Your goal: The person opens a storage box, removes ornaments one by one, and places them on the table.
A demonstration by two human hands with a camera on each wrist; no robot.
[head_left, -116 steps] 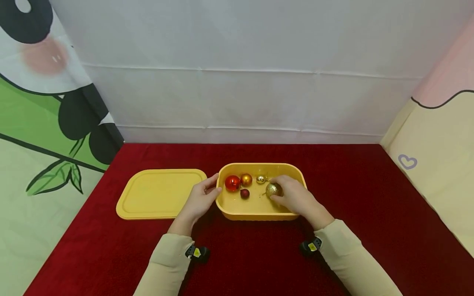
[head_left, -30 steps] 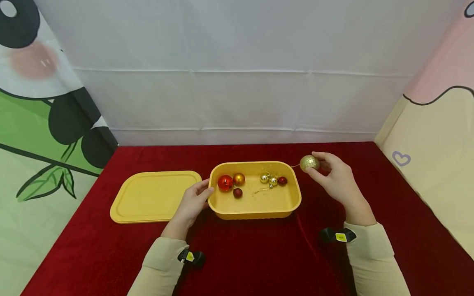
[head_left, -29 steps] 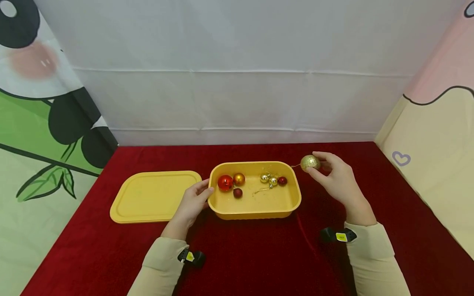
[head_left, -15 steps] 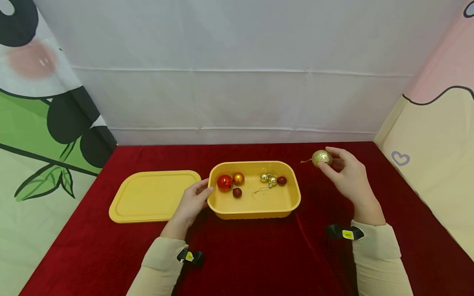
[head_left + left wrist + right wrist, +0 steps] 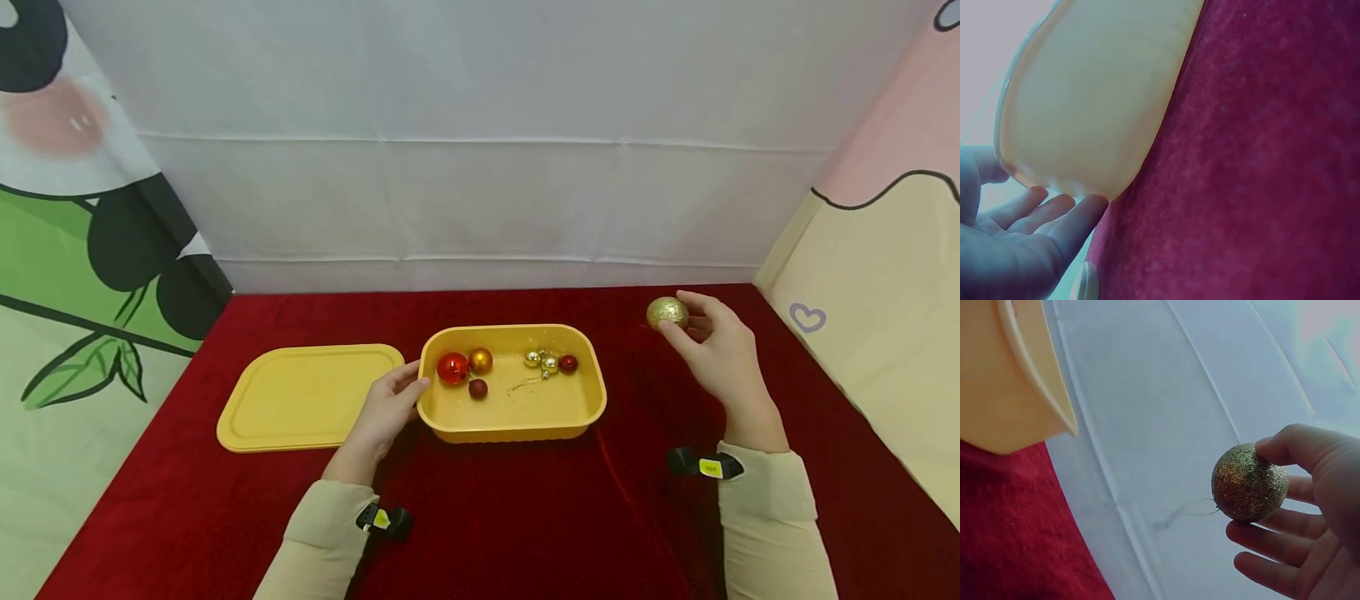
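My right hand (image 5: 718, 350) pinches a glittery gold Christmas bauble (image 5: 667, 313) between thumb and fingers, at the back right over the red cloth. In the right wrist view a thin hanging loop trails from the bauble (image 5: 1249, 483). My left hand (image 5: 381, 414) grips the left end of a yellow box (image 5: 510, 435), thumb at the rim and fingertips against the outer wall (image 5: 1091, 106). Inside the box, a shiny red bauble (image 5: 452, 369), an orange-gold one (image 5: 481, 360) and a dark red one (image 5: 477, 388) lie at the left. Two small gold baubles (image 5: 550, 363) and a dark red one (image 5: 568, 364) lie at the right.
A flat yellow lid (image 5: 307, 400) lies on the red cloth (image 5: 510, 517), left of the box, partly behind my left hand. A white sheet (image 5: 487, 200) hangs behind the table, with printed cartoon cloths (image 5: 877, 333) at both sides.
My right hand has lifted the glittery gold bauble out of the box and carried it right and back, moving farther over the last second. The left hand has stayed on the box.
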